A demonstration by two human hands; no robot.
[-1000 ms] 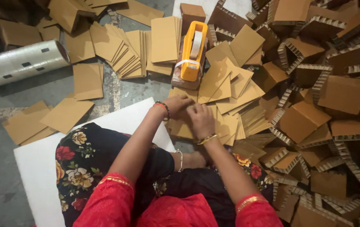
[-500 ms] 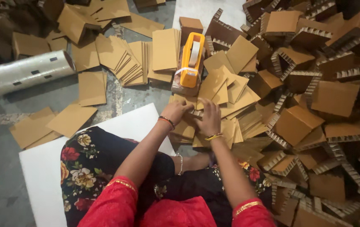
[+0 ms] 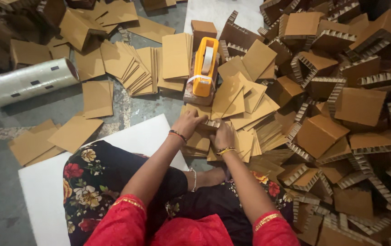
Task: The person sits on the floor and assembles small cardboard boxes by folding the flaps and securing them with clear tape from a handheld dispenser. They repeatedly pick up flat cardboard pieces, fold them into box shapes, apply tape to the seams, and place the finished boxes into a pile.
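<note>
Both hands are closed on a honeycomb cardboard strip (image 3: 210, 124) now: left hand (image 3: 189, 123) is shifted up onto it, right hand (image 3: 222, 135) barely moved. Looks like folding is underway beside the yellow tape dispenser (image 3: 205, 67).

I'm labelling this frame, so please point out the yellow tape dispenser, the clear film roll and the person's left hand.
Tape dispenser (image 3: 203, 68), head view, on its yellow body.
Film roll (image 3: 24, 83), head view, mid-side.
Left hand (image 3: 188, 122), head view, back of hand.

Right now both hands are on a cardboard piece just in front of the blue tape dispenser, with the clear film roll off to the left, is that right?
Not quite: the tape dispenser is yellow-orange, not blue, as the head view shows. Otherwise yes: the left hand and right hand are on the cardboard piece, and the clear film roll lies left.
</note>
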